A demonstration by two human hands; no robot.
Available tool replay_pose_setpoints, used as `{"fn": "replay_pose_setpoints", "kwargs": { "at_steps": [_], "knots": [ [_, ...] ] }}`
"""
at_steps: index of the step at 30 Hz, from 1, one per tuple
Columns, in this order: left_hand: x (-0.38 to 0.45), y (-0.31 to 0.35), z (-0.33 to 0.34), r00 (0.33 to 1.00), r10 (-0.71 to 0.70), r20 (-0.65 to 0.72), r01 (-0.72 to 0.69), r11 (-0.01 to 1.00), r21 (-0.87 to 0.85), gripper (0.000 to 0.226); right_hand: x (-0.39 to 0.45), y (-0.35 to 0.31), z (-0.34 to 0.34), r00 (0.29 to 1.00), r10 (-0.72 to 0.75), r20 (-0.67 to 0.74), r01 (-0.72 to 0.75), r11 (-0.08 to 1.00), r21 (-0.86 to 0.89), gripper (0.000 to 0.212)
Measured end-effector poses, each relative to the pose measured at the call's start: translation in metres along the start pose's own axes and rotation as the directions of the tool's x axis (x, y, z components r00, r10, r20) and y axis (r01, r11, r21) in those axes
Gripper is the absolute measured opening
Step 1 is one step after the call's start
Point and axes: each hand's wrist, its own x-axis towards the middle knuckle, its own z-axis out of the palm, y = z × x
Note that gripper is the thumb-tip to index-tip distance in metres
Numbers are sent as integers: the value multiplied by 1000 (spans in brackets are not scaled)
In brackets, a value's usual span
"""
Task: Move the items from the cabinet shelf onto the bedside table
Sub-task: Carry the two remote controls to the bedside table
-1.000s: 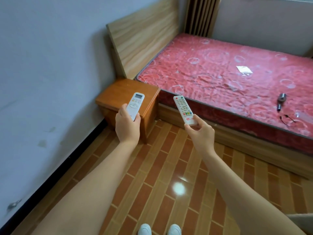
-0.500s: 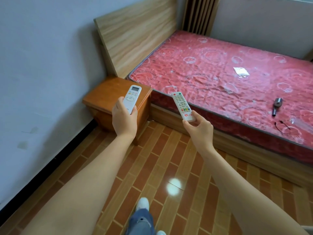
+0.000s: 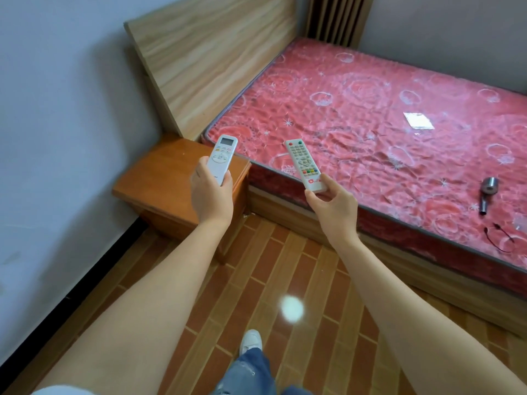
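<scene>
A: Item one, what the left hand holds?

B: A white air-conditioner remote with a small grey display at its top. Thumb and fingers wrap its lower end; the display end points up and away. It is held in the air in front of the orange-brown wooden bedside table, not touching it.

A: Item two, the right hand?

B: A slim white television remote with coloured buttons and a red logo near its base. Thumb and fingertips pinch its bottom end; the rest juts up and leans left. It hangs over the near edge of the bed, just right of the table.

A: The table itself?

B: It stands in the corner against the pale wall, touching the bed's left side below the light wooden headboard.

A: Further items?

B: A red rose-patterned mattress. On it lie a small clear packet, a short metal tube-shaped piece and a thin dark loop of wire. Below, a brick-pattern tiled floor, one white shoe and a blue denim trouser leg.
</scene>
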Motion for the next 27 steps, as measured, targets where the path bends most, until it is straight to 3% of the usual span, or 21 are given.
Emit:
{"fn": "replay_pose_setpoints", "kwargs": {
  "at_steps": [12,27],
  "knots": [
    [96,-5,70,996,-74,-49,76,996,43,46,140,-3,54,994,-12,105,10,1000,19,54],
    [207,14,159,902,-279,-328,329,938,107,44,334,-14,107,900,-86,428,82,996,26,55]
  ]
}}
